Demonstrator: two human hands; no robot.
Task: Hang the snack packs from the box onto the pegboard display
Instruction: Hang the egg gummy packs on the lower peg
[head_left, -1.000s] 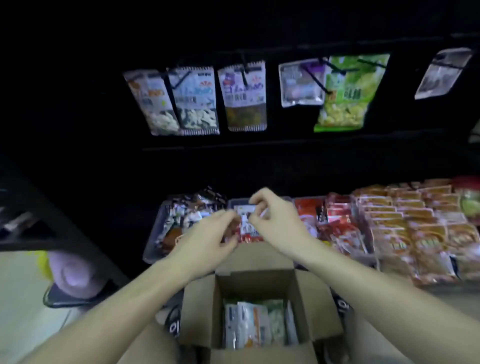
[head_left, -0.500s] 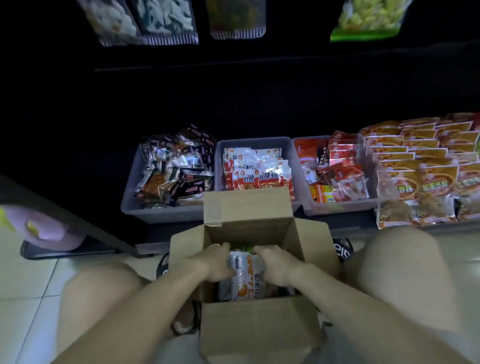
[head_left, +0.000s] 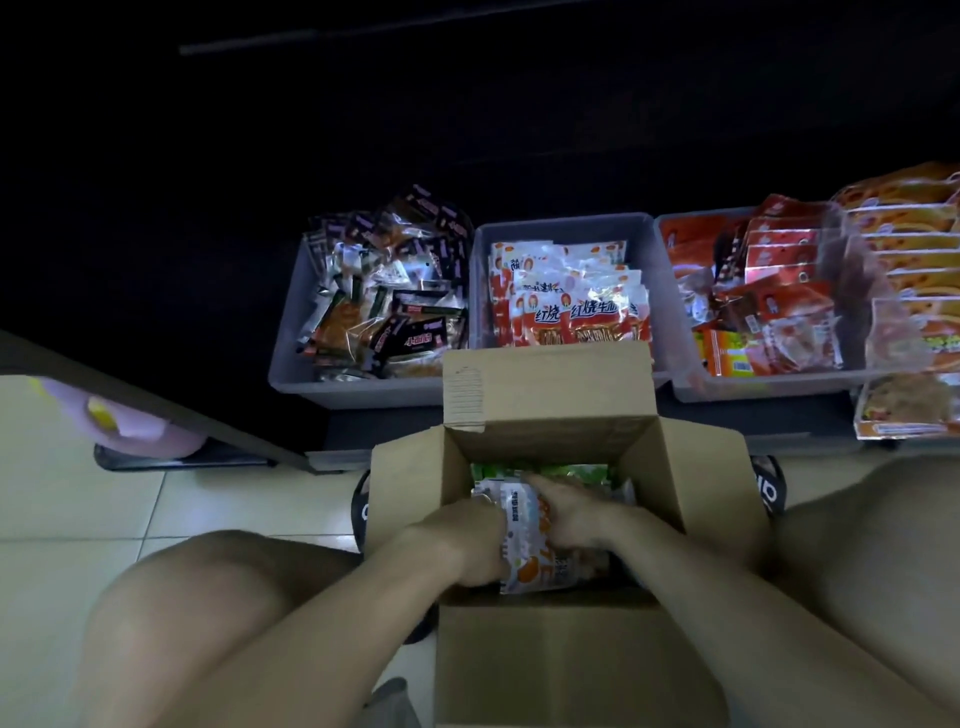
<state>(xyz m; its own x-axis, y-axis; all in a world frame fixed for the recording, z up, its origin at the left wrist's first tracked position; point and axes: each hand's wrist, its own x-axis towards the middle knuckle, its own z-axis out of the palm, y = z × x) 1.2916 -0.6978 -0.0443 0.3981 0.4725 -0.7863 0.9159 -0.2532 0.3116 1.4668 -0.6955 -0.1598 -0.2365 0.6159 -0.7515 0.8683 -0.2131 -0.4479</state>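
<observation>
An open cardboard box (head_left: 550, 405) sits on the floor between my knees, flaps spread. Inside it lie several snack packs; the top one is a white pack with an orange picture (head_left: 530, 551). My left hand (head_left: 467, 540) grips that pack's left edge. My right hand (head_left: 566, 514) holds its right side, fingers over the top. Green packs (head_left: 545, 472) show behind it in the box. The pegboard with its hanging packs is out of view above.
Three grey bins stand on a low shelf behind the box: dark packs on the left (head_left: 291, 322), red-and-white packs in the middle (head_left: 480, 244), red packs on the right (head_left: 691, 384). Orange packs (head_left: 904, 228) are stacked far right. A dark shelf edge (head_left: 156, 410) slants at left over pale floor tiles.
A second ago both hands were up at the middle bin. My view has tilted down, the pegboard has left the frame, and both hands have taken hold of a pack in the box.
</observation>
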